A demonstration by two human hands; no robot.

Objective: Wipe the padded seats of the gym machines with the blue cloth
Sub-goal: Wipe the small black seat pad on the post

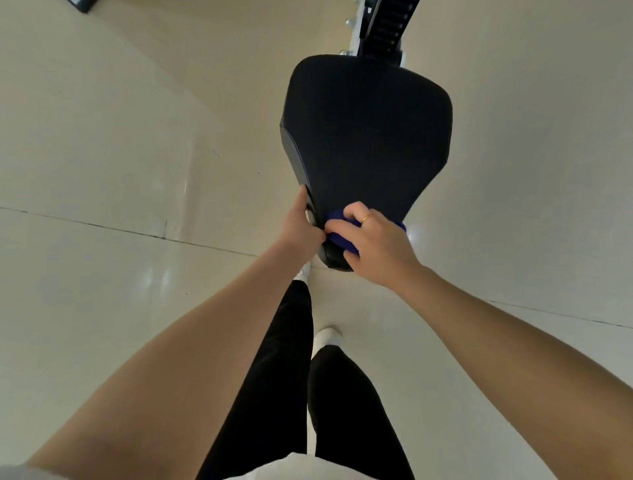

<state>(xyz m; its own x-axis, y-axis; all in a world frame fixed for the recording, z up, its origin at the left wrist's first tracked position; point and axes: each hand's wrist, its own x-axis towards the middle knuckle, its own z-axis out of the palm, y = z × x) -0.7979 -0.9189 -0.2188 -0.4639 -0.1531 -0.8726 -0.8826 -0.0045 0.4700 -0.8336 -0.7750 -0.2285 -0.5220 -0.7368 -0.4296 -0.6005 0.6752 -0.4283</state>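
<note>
A black padded seat (366, 137) fills the upper middle of the head view, wide at the far end and narrowing toward me. My right hand (373, 243) presses the blue cloth (339, 236) onto the narrow near tip of the seat; the cloth shows mostly under my fingers. My left hand (301, 226) grips the left edge of the seat tip, thumb along the side. Both hands almost touch each other.
The seat's black and white machine post (380, 27) rises at the top. Glossy cream floor tiles (120, 171) surround the seat. My legs in black trousers (274, 377) and white shoes stand just below the seat tip. A dark object (80, 4) sits at the top left corner.
</note>
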